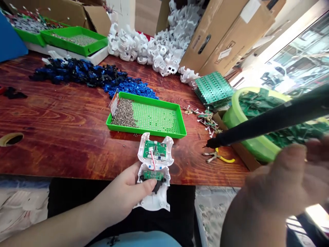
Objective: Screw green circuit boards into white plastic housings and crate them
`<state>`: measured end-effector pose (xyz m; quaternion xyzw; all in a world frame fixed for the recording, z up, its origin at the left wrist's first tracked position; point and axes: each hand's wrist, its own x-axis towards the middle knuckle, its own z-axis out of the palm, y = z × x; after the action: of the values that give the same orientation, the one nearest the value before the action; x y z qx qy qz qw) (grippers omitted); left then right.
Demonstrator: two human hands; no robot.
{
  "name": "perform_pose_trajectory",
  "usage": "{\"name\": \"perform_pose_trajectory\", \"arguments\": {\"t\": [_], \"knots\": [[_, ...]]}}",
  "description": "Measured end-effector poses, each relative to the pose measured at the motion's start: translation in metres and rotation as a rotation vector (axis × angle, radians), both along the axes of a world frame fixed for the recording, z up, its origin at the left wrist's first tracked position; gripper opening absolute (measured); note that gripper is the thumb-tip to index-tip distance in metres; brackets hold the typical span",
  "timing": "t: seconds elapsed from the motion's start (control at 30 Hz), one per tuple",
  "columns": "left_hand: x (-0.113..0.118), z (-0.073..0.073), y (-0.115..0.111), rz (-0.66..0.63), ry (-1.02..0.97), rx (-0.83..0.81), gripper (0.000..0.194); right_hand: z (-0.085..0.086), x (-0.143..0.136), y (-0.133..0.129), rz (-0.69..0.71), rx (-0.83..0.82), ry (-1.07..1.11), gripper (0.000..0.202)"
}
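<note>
My left hand (128, 188) grips an opened white plastic housing (155, 202) at the table's front edge, its thumb across the lower half. A green circuit board (155, 150) lies in the upper half. The lower half carries a narrower green board (153, 175) and black parts beneath it. A red and white wire (153, 159) links the halves. My right hand (280, 181) is raised at the lower right, its fingers smeared by motion. Just above it, a black pen-shaped screwdriver (257, 125) slants across with its thin tip down to the left. Whether the hand touches it is unclear.
Small screws fill the left of a green tray (146, 132). Yellow-handled pliers (218, 157), a stack of green boards (214, 89) and a pale green tub (233, 113) stand rightward. Blue and black parts (89, 73), white housings (154, 51) and cardboard boxes (218, 37) lie behind.
</note>
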<state>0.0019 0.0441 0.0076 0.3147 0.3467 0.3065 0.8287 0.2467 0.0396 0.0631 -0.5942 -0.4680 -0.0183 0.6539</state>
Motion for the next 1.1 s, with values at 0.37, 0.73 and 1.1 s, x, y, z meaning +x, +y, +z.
{"name": "perform_pose_trajectory", "arguments": {"t": [0.37,0.73,1.1], "knots": [[0.020,-0.001,0.015,0.060,-0.113,-0.312,0.048,0.009,-0.015,0.058,0.233,0.164,0.150,0.020],[0.018,-0.006,0.014,0.196,-0.054,-0.483,0.043,-0.009,-0.049,0.147,0.549,0.314,0.157,0.011],[0.020,-0.005,0.015,0.126,0.045,-0.446,0.045,-0.019,-0.053,0.152,0.544,0.281,0.137,0.011]]}}
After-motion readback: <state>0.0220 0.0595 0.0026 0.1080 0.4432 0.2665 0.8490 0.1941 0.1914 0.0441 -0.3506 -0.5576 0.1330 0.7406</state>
